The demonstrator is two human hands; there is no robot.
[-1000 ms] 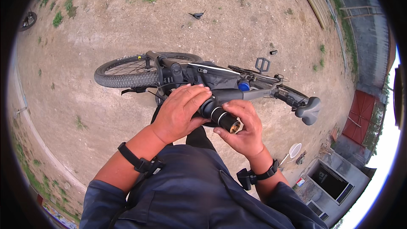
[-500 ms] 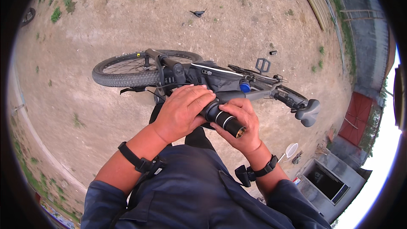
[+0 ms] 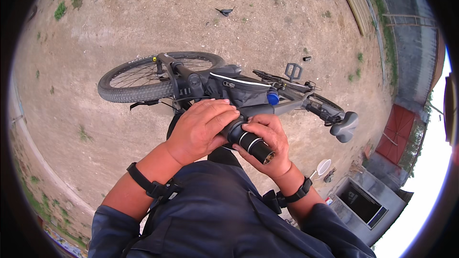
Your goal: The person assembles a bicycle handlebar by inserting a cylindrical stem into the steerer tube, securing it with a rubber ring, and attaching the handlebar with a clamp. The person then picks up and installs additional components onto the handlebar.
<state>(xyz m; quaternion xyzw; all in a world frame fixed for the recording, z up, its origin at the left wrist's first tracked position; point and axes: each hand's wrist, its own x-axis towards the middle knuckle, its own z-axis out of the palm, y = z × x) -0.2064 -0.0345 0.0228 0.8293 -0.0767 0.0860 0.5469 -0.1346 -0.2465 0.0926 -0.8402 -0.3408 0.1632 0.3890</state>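
Observation:
Between my two hands, in front of my waist, is a black flashlight (image 3: 256, 147) with silver rings. Its near right end is uncovered and shows a brassy inside. My left hand (image 3: 200, 123) wraps over the far left end, and its fingers hide much of that part. My right hand (image 3: 270, 138) grips the barrel from the right, with the thumb below and fingers on top. Just beyond my hands, a bicycle (image 3: 178, 68) leans across the view, front wheel to the left and grey saddle (image 3: 344, 127) to the right. A black zipped frame bag (image 3: 236, 90) and a blue cap (image 3: 273, 98) show on it.
Sandy ground with grass tufts lies around. A small black cylinder (image 3: 307, 59) and a dark object (image 3: 224, 12) lie beyond the bicycle. At right are long poles (image 3: 351, 2), a red gate (image 3: 400, 134), a grey structure with a window (image 3: 362, 203) and a white round-headed item (image 3: 323, 166).
Both hands and the flashlight have shifted slightly left in view, still gripping alike. The bicycle's front wheel also sits a little further left, and its frame bag has tilted a little.

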